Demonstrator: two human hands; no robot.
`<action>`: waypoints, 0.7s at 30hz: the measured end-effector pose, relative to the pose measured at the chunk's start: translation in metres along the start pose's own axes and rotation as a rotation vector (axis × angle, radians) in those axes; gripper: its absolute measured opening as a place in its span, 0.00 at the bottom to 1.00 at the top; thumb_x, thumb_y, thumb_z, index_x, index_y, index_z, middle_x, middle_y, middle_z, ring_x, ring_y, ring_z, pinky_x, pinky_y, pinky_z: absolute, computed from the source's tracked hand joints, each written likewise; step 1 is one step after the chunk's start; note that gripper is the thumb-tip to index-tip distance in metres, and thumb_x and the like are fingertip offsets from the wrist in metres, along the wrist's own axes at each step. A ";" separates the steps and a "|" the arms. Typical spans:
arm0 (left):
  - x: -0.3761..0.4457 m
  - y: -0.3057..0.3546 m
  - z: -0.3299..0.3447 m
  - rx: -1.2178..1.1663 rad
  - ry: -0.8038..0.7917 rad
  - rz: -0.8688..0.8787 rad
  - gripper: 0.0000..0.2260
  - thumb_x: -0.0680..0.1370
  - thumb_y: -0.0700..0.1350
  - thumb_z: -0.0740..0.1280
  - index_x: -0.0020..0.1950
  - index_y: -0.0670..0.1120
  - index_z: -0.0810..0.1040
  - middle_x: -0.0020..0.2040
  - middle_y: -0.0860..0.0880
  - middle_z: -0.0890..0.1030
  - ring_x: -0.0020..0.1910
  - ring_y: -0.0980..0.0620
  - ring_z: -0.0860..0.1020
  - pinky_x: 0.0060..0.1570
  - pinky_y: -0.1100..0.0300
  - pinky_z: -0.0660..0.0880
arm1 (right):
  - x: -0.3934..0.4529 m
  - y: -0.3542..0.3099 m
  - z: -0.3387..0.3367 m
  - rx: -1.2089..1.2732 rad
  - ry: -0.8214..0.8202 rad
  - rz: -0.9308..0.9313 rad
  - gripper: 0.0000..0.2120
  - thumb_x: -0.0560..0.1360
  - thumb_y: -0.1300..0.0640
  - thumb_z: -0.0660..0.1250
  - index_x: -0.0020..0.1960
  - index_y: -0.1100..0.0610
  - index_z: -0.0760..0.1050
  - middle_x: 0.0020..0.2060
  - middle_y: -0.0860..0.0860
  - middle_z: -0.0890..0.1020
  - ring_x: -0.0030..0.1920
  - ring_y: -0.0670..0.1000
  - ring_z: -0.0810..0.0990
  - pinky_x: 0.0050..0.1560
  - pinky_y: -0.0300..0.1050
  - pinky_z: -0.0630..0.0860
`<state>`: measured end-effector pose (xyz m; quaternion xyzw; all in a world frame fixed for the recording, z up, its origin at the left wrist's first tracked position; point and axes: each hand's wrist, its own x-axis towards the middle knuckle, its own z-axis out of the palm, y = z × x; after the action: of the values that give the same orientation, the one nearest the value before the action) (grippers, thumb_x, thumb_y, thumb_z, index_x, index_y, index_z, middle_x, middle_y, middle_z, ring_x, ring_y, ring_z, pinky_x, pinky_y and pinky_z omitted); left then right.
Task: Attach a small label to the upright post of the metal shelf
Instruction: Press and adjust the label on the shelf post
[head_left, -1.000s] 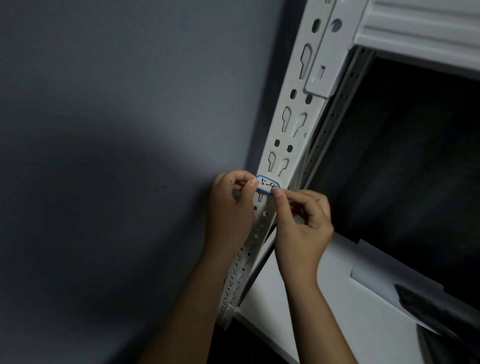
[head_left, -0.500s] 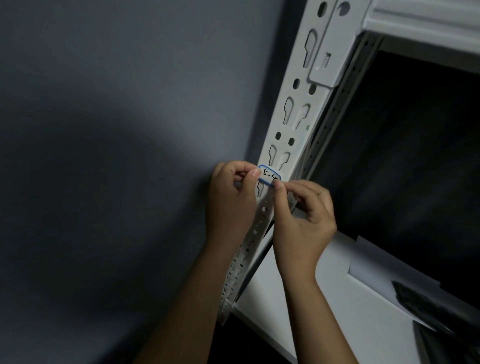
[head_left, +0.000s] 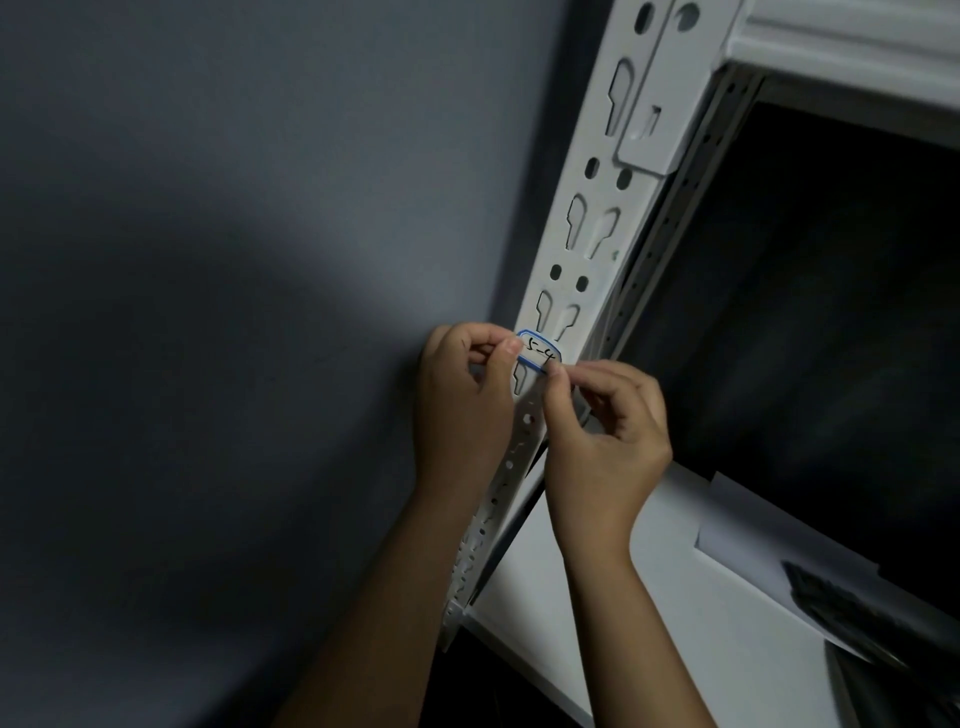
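A small white label (head_left: 540, 352) with a blue border and handwritten black marks lies across the front face of the white slotted upright post (head_left: 597, 208). My left hand (head_left: 462, 400) pinches the label's left end between thumb and forefinger. From the right, my right hand (head_left: 602, 436) pinches its lower right corner with curled fingers. The post runs diagonally from upper right to lower left, and both hands cover part of it below the label.
A dark grey wall (head_left: 234, 260) fills the left side. A white shelf board (head_left: 649, 597) lies at lower right with a white sheet (head_left: 769, 535) and a dark object (head_left: 862, 613) on it. A white beam (head_left: 841, 57) crosses the top right.
The label and both hands have shifted slightly up the post, closer to the keyhole slots. Both pinches on the label remain the same.
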<state>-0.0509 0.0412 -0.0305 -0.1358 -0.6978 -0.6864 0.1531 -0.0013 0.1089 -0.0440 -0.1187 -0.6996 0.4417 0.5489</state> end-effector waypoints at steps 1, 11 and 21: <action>0.000 0.000 0.000 0.002 0.002 0.000 0.11 0.77 0.43 0.66 0.38 0.57 0.71 0.45 0.55 0.75 0.39 0.68 0.74 0.35 0.75 0.71 | 0.000 0.000 0.000 0.000 0.003 0.000 0.04 0.70 0.53 0.71 0.42 0.53 0.81 0.43 0.48 0.79 0.46 0.47 0.79 0.46 0.50 0.80; -0.007 -0.001 0.008 0.030 0.109 0.075 0.12 0.77 0.43 0.65 0.39 0.58 0.69 0.43 0.59 0.71 0.44 0.57 0.76 0.38 0.75 0.70 | 0.000 0.002 0.005 -0.030 0.040 -0.040 0.03 0.70 0.58 0.72 0.39 0.57 0.79 0.42 0.48 0.77 0.44 0.47 0.78 0.44 0.49 0.79; -0.004 0.000 0.008 -0.140 0.133 -0.025 0.13 0.75 0.40 0.69 0.43 0.55 0.67 0.46 0.54 0.76 0.43 0.59 0.77 0.42 0.67 0.74 | 0.005 -0.003 0.000 0.211 0.025 0.117 0.19 0.70 0.67 0.73 0.47 0.50 0.67 0.49 0.50 0.75 0.45 0.46 0.80 0.48 0.38 0.78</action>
<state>-0.0476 0.0492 -0.0318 -0.0917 -0.6379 -0.7430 0.1809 -0.0019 0.1103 -0.0386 -0.1063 -0.6340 0.5427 0.5405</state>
